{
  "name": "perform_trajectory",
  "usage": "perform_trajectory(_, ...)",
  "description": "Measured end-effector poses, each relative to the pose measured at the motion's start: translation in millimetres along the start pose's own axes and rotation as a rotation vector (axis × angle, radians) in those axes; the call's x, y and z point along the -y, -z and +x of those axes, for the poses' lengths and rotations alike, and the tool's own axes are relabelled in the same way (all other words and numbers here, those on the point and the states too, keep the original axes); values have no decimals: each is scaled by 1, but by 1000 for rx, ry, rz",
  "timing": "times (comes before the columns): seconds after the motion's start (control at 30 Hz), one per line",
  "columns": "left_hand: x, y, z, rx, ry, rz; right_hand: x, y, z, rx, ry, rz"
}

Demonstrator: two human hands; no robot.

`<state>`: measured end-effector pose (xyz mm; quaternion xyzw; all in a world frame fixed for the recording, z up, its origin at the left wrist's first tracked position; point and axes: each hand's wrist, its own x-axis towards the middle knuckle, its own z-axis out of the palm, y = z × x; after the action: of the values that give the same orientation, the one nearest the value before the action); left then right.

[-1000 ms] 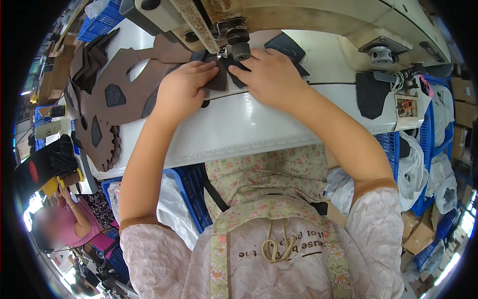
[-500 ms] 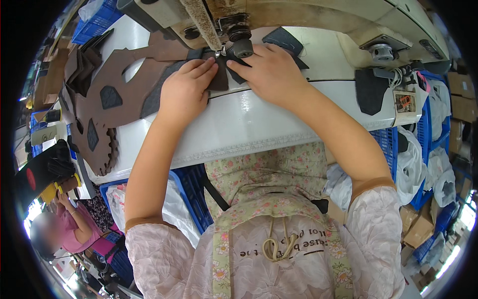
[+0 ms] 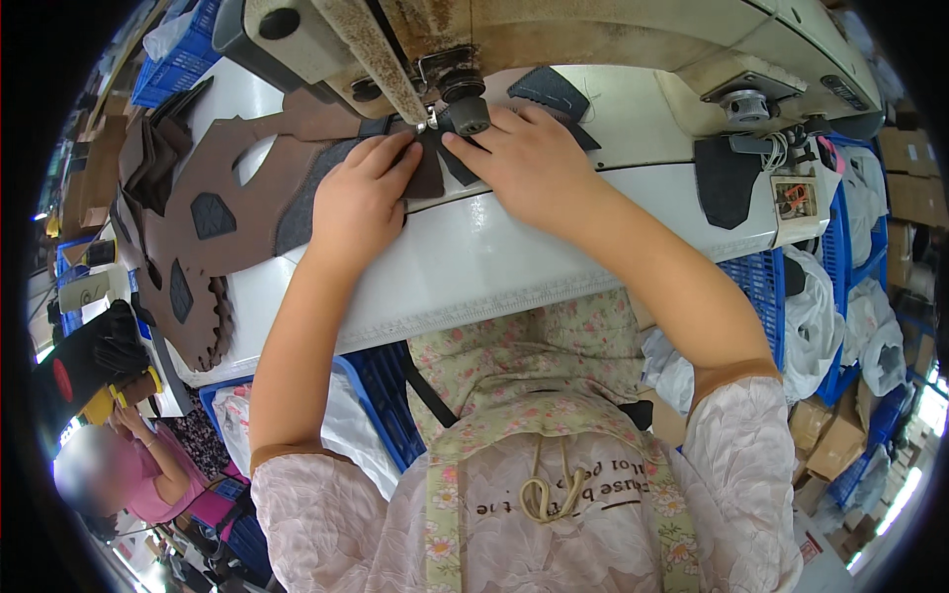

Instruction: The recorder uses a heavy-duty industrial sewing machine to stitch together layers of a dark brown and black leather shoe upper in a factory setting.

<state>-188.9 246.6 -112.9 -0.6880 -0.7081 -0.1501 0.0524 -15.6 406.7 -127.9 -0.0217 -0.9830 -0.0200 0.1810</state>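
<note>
Under the sewing machine's presser foot (image 3: 427,123) lies a brown leather piece (image 3: 426,178) with a dark strip (image 3: 452,163) beside it. My left hand (image 3: 358,206) presses the brown piece left of the foot, its thumb and fingertips drawn together at the leather. On the right of the foot, my right hand (image 3: 539,170) lies over the dark material, fingers stretched and thumb apart. Some of its fingertips are hidden behind the round black knob (image 3: 465,107). Large brown leather panels (image 3: 259,212) with dark patches spread out to the left of my left hand.
The sewing machine (image 3: 583,40) arches over the far side of the white table (image 3: 474,247). Stacked dark leather pieces (image 3: 153,158) sit far left. A black piece (image 3: 724,183) lies at the right, near blue crates (image 3: 756,296). Another person (image 3: 163,469) sits at lower left.
The view has shifted slightly, with the machine reaching lower into it. Both hands stay beside the presser foot, and their fingers have moved only a little on the material.
</note>
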Motion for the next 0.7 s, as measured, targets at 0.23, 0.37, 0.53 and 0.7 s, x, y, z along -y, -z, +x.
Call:
perform_trajectory(0.23, 0, 2, 1, 7, -1, -24, 2, 1, 0, 9, -17, -3)
perform_trajectory(0.37, 3, 6, 1, -4, 13, -64, 3, 0, 0, -16, -27, -2)
perform_trajectory(0.53, 9, 8, 3, -45, -13, -137, 3, -1, 0, -42, -20, -26)
perform_trajectory(0.7, 10, 7, 4, -24, -15, -102, 3, -3, 0, -24, -25, -45)
